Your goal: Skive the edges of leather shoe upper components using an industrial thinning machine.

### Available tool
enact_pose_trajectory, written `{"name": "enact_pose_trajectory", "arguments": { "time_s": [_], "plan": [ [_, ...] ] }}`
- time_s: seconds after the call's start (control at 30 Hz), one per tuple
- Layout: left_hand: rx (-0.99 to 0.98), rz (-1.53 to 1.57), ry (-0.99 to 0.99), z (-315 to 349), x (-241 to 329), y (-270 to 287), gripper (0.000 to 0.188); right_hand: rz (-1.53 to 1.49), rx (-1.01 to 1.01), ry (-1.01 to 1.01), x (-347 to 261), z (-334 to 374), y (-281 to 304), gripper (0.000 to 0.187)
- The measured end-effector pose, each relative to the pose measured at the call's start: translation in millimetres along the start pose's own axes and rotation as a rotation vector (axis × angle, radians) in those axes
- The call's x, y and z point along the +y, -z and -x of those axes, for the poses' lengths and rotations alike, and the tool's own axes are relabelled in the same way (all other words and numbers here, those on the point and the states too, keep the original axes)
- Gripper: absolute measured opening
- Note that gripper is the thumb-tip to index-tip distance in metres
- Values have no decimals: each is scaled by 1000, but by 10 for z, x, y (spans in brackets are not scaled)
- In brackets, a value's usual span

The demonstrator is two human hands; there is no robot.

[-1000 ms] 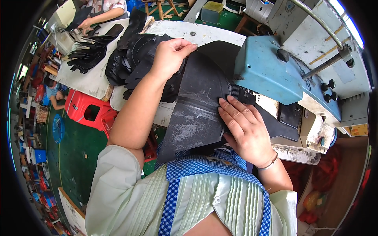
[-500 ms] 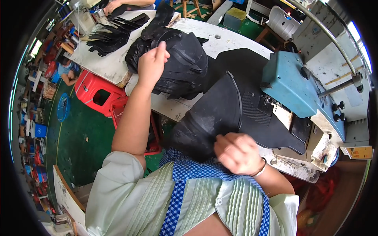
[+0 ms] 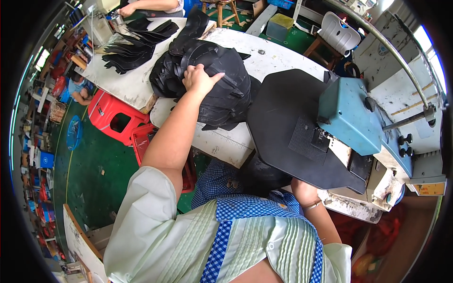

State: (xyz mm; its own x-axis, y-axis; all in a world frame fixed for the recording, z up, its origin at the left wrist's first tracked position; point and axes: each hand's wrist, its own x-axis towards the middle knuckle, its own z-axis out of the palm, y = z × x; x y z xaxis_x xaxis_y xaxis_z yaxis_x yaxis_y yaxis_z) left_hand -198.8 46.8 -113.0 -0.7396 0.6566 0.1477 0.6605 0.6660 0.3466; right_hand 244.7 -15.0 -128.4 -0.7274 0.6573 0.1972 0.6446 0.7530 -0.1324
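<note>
Right hand (image 3: 304, 191) low, left hand (image 3: 198, 82) on a black pile (image 3: 226, 92).
The right hand's fingers are hidden under a black plate (image 3: 283, 108), so their grip cannot be told; a dark piece (image 3: 260, 175) shows just left. Farther off, the left hand touches the pile, thumb spread apart, above a white table (image 3: 278, 51).

The left arm (image 3: 170, 134) stretched toward the far side, leaning a little right, with its elbow nearer and lower. At its end the left hand (image 3: 200, 83) lay back upward, its fingers (image 3: 189, 75) bent and slightly parted, the thumb (image 3: 218, 76) sticking out to the right, well apart from them. The right forearm (image 3: 326, 224) slanted far and left; beyond the wrist, only part of the right hand (image 3: 304, 190) showed, its fingertips hidden.
</note>
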Motion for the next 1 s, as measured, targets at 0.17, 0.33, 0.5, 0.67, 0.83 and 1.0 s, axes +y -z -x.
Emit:
{"name": "enact_pose_trajectory", "arguments": {
  "time_s": [0.17, 0.33, 0.5, 0.67, 0.83, 1.0],
  "plan": [
    [-67, 342, -116, -312, -426, -6, 61, -212, 240, 431, -336, -122, 611, 38],
    [-118, 1097, -305, 630, 138, 1293, 33, -170, 561, 617, -392, -229, 962, 29],
    [-769, 1543, -634, 1609, 109, 1883, 45, -131, 834, 577, -581, -749, 1319, 46],
    [-1055, 1598, -669, 1722, 223, 1719, 77, -102, 687, 571, -647, -932, 1613, 44],
    [-968, 1375, -585, 1743, 354, 1620, 97, 54, 545, 576, -600, -572, 1447, 46],
    [-512, 591, -1022, 1909, 714, 1499, 39, -92, 425, 521, -512, -449, 1361, 45]
  ]
}}
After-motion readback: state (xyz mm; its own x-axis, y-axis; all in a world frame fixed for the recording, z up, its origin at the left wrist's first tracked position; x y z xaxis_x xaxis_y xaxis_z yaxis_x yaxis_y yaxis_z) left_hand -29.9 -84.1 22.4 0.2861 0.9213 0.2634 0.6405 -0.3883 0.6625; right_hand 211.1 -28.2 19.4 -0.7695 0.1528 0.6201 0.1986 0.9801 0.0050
